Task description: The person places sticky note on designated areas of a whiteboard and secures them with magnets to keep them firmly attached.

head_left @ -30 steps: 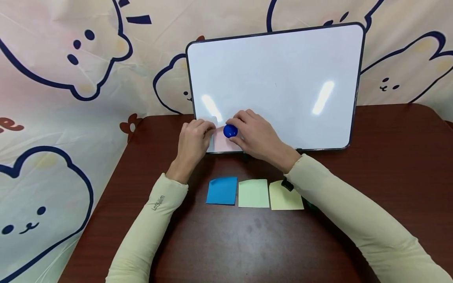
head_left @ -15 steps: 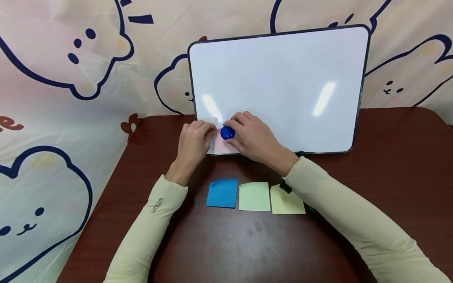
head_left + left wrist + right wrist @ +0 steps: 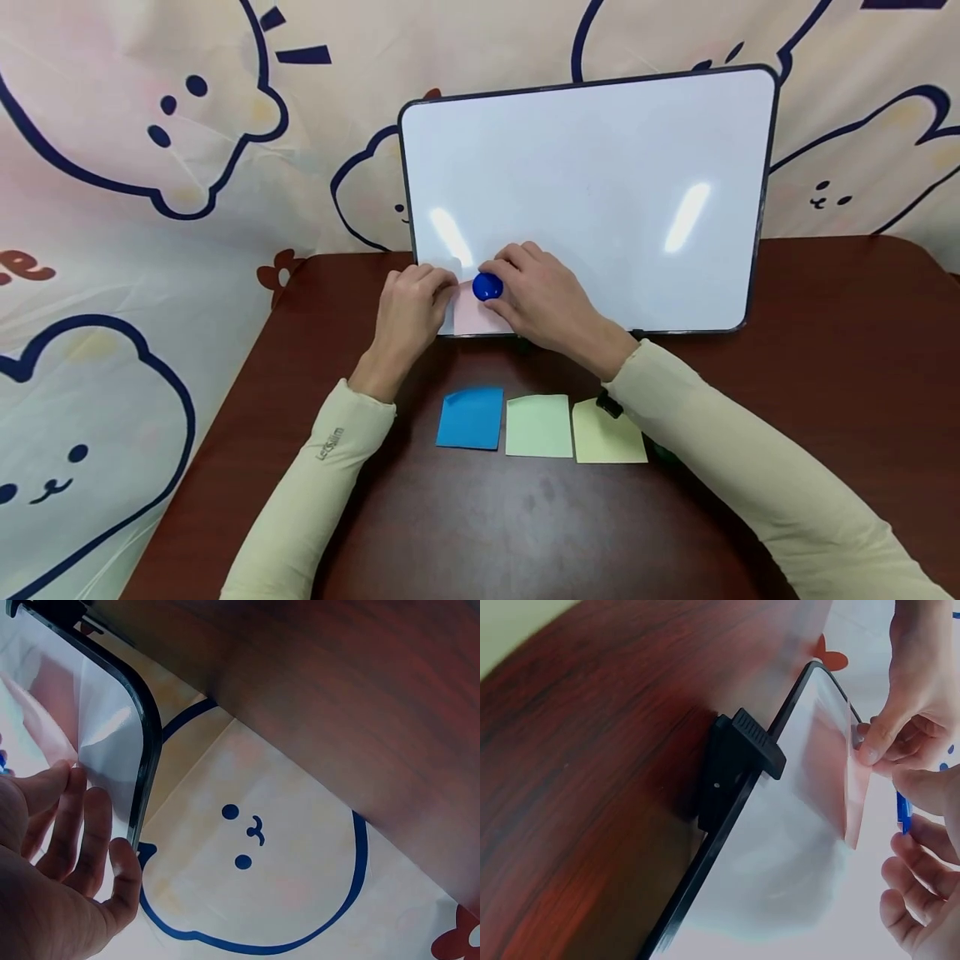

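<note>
A pink sticky note (image 3: pixel 471 317) is at the lower left of a whiteboard (image 3: pixel 592 200). My left hand (image 3: pixel 408 310) pinches the note's left edge between thumb and index finger, its other fingers loosely bent in the left wrist view. My right hand (image 3: pixel 547 302) grips a round blue magnet (image 3: pixel 487 286) by its rim, over the note's upper part. From the right wrist, the magnet (image 3: pixel 904 812) shows edge-on between thumb and fingers, beside the note (image 3: pixel 858 801), which stands partly away from the board. The right hand hides the note's right side.
Blue (image 3: pixel 470 418), pale green (image 3: pixel 538 427) and yellow (image 3: pixel 609 435) sticky notes lie in a row on the dark wooden table (image 3: pixel 517 533). The right sleeve overlaps the yellow one. A black clip (image 3: pixel 739 769) holds the board's lower edge. A patterned cloth (image 3: pixel 180 242) hangs behind.
The magnet in the right hand shifts slightly left, then back right, over the pink note. My left hand keeps its pinch. The head view has tilted a little.
</note>
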A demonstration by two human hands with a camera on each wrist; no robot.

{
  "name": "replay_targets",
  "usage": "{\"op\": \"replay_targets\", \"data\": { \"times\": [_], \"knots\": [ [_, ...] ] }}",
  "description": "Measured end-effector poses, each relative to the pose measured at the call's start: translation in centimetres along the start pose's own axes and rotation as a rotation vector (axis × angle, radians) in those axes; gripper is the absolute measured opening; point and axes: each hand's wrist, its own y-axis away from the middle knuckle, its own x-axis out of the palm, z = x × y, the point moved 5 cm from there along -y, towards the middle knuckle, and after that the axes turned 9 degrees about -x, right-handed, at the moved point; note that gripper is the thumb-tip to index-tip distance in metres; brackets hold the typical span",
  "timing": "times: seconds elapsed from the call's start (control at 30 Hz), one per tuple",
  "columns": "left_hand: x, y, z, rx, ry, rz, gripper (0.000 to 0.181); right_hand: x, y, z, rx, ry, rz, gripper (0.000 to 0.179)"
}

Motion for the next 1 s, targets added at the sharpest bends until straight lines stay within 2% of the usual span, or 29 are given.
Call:
{"op": "replay_targets", "data": {
  "times": [0.33, 0.67, 1.0],
  "knots": [
    [0.1, 0.2, -0.3, -0.002, 0.008, -0.008, 0.011, 0.2, 0.2, -0.4, 0.018, -0.015, 0.023, 0.044],
    [0.5, -0.2, -0.7, 0.018, 0.005, -0.016, 0.010, 0.0, 0.2, -0.6, 0.024, -0.016, -0.002, 0.044],
    [0.5, 0.0, -1.0, 0.017, 0.015, -0.015, 0.011, 0.3, 0.5, -0.6, 0.020, -0.001, -0.015, 0.042]
  ]
}}
